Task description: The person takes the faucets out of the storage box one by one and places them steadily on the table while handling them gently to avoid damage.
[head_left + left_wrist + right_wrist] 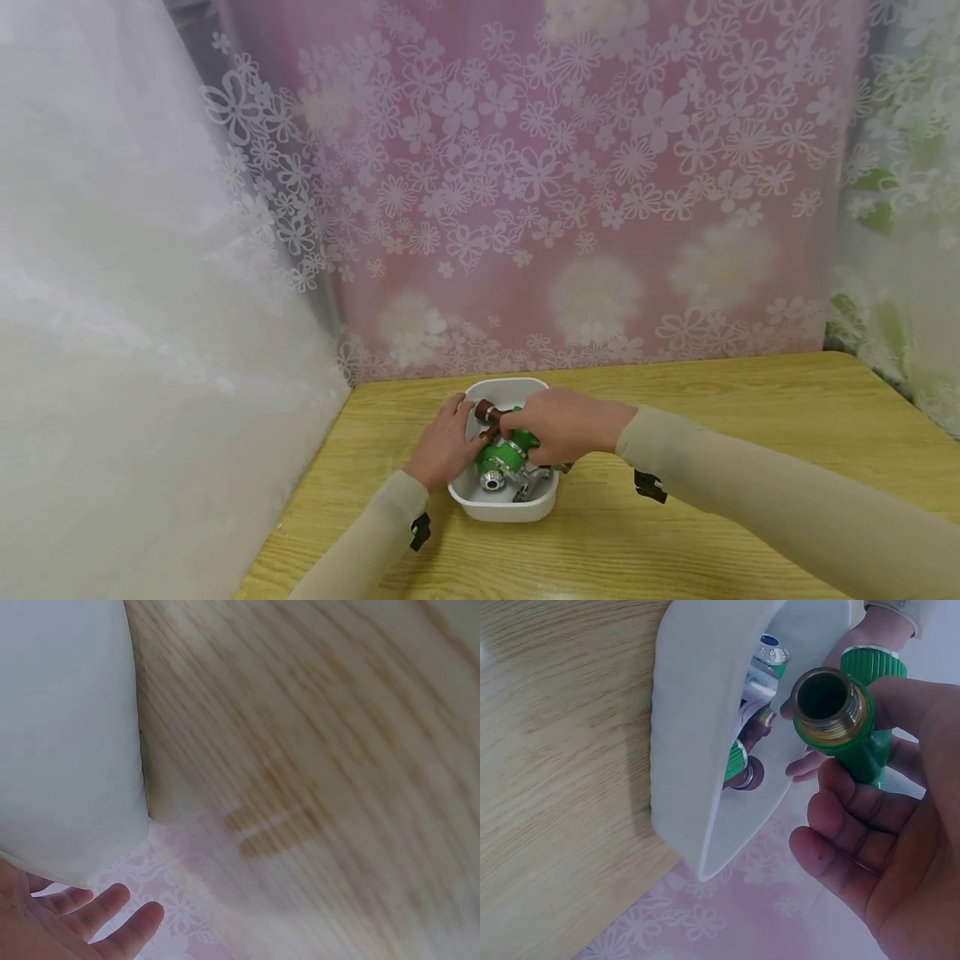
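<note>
My right hand (558, 425) is over a white plastic basin (504, 512), gripping a green pipe fitting (866, 754) between thumb and fingers. The fitting's hollow brass threaded end (826, 705) faces the right wrist camera, and a ribbed green cap (874, 664) shows behind it. My left hand (446, 446) rests at the basin's left rim, thumb over the inside; its fingers (97, 911) look relaxed and spread in the left wrist view. Inside the basin lie a green ribbed valve with a chrome end (492, 481), a dark red-brown fitting (486, 411) and silver metal parts (525, 487).
The basin stands on a yellow wood-grain table (675, 533), near its back edge. Behind hangs a pink flowered curtain (570, 208). White sheeting (150, 292) closes the left side, and a leaf-patterned curtain (907, 208) the right.
</note>
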### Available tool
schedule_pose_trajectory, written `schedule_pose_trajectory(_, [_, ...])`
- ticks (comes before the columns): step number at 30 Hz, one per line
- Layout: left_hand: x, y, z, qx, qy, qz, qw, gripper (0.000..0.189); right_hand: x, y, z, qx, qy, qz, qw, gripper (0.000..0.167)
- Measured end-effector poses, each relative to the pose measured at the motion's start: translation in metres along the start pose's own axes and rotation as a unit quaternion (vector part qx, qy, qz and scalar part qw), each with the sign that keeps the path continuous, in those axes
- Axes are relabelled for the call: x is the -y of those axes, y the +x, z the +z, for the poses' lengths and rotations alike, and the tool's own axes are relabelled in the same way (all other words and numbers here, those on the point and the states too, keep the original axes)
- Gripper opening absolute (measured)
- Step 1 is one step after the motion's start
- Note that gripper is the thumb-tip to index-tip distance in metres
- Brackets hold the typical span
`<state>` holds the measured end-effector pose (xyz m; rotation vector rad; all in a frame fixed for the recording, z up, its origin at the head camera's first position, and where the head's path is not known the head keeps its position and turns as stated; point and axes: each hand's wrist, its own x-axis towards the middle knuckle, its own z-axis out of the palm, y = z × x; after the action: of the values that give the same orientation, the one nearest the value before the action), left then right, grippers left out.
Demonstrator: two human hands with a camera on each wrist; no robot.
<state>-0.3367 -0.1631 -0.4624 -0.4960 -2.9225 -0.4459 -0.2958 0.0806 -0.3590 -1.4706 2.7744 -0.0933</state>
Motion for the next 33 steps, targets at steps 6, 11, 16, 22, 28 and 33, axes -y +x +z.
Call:
schedule_pose_trajectory(6, [-0.001,-0.001,0.003,0.007,0.0,-0.004,1.0,0.065,-0.01,-0.011,0.004,0.002,0.004,0.028,0.9996,0.029])
schedule_pose_trajectory(11, [0.001,-0.003,0.003,0.006,-0.001,-0.006,1.0,0.066,-0.016,-0.016,0.006,-0.005,0.001,0.046,0.9989,0.029])
schedule_pose_trajectory(16, [0.002,-0.004,0.003,0.009,-0.005,0.002,0.9999,0.067,-0.021,-0.022,0.008,0.003,-0.009,0.076,0.9971,0.028])
schedule_pose_trajectory(22, [0.002,-0.008,0.004,0.003,-0.006,-0.006,1.0,0.064,-0.028,-0.029,0.008,0.004,-0.008,0.088,0.9961,0.023])
schedule_pose_trajectory(28, [-0.001,-0.007,-0.001,-0.006,-0.014,0.003,0.9999,0.064,-0.04,-0.036,0.01,-0.009,0.005,0.094,0.9955,0.017])
schedule_pose_trajectory(33, [-0.002,-0.003,-0.003,-0.003,-0.01,-0.001,0.9999,0.064,-0.046,-0.038,0.009,-0.009,0.011,0.102,0.9947,0.015])
